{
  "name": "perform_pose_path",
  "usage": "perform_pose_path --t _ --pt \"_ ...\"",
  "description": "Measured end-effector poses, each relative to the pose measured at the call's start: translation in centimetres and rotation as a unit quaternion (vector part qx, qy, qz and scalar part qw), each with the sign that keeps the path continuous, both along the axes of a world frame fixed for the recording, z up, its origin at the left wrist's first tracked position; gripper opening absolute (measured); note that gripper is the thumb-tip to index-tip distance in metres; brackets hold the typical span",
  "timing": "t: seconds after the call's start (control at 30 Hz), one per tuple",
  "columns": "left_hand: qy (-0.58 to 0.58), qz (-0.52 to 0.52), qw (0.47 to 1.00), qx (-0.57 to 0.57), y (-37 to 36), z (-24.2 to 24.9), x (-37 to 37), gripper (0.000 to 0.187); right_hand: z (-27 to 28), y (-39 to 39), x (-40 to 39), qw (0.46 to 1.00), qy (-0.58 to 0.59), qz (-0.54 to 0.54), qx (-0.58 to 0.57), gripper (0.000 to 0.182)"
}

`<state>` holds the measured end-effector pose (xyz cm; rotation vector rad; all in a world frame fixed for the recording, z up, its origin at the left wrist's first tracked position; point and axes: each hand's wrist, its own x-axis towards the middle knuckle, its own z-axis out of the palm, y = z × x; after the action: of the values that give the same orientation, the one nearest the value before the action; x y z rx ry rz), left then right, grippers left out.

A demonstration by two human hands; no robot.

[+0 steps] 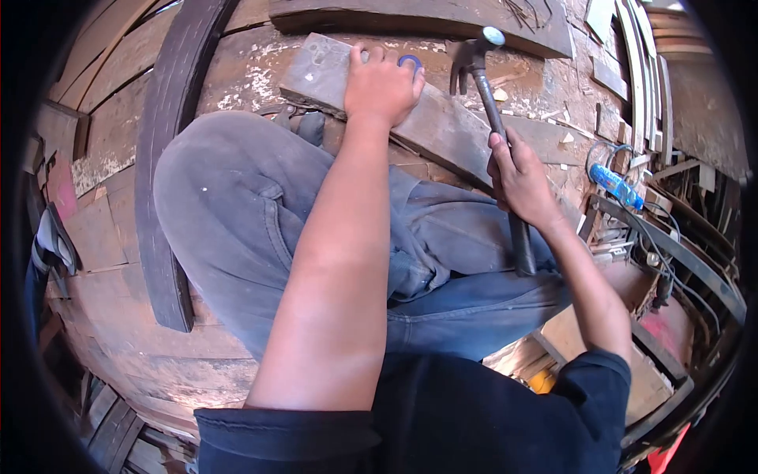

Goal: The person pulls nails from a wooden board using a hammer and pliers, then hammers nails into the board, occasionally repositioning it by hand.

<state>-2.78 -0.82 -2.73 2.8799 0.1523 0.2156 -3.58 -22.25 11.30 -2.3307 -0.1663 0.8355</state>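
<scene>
The left hand (385, 87) lay back upward on the wooden beam (450, 118), its fingers bent over the top face; whether they gripped anything there could not be told. A blue ring-shaped thing (409, 61) showed beside those fingers, partly covered. The right hand (521, 175) was closed around the dark, straight handle of a claw hammer (497, 110), whose curved claw and round, pale, worn face stood above the beam's far edge in view. The beam itself was thick and squared, grey-brown, with a rough, scuffed surface and a whitish spot near its left end.

Just on the near side of the beam were faded blue-grey trousers (229, 174), creased and dusty, with a stitched seam. Past its far side lay a heavy dark board (426, 22) with thin twig-like bits on top. Left of the beam, a long grey plank (170, 158) with a grainy face stretched across floorboards flecked with white. To the beam's right lay a shiny blue wrapped item (616, 186); its pale markings were too small to read. A thin grey cord (685, 276) curved below it.
</scene>
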Motion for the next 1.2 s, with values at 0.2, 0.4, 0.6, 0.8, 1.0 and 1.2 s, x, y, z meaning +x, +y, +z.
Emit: perform_pose_path --t 0.2,0.4,0.6,0.8,1.0,1.2 --pt "0.012 0.004 1.000 -0.004 0.0 0.3 -0.1 0.039 -2.4 0.9 -1.8 0.999 -0.011 -0.042 -0.008 0.028" --pt "0.009 -0.002 1.000 0.000 -0.2 0.1 -0.1 0.041 -1.9 1.6 -4.0 0.998 -0.015 -0.043 -0.039 0.029" --pt "0.030 -0.006 0.999 -0.009 0.1 0.7 -0.1 0.042 -1.0 0.2 -1.1 0.998 0.024 0.005 -0.056 0.029" --pt "0.037 -0.010 0.999 -0.025 0.3 0.8 0.0 0.040 2.3 1.7 1.6 0.985 0.154 -0.038 -0.061 0.029" --pt "-0.053 -0.008 0.998 -0.040 0.2 -1.2 1.5 0.036 7.9 2.8 1.2 0.960 0.243 -0.113 -0.080 0.028" --pt "-0.066 -0.011 0.998 -0.003 0.0 -0.8 1.3 0.032 10.3 -1.5 -5.6 0.965 0.219 -0.145 0.007 0.026"
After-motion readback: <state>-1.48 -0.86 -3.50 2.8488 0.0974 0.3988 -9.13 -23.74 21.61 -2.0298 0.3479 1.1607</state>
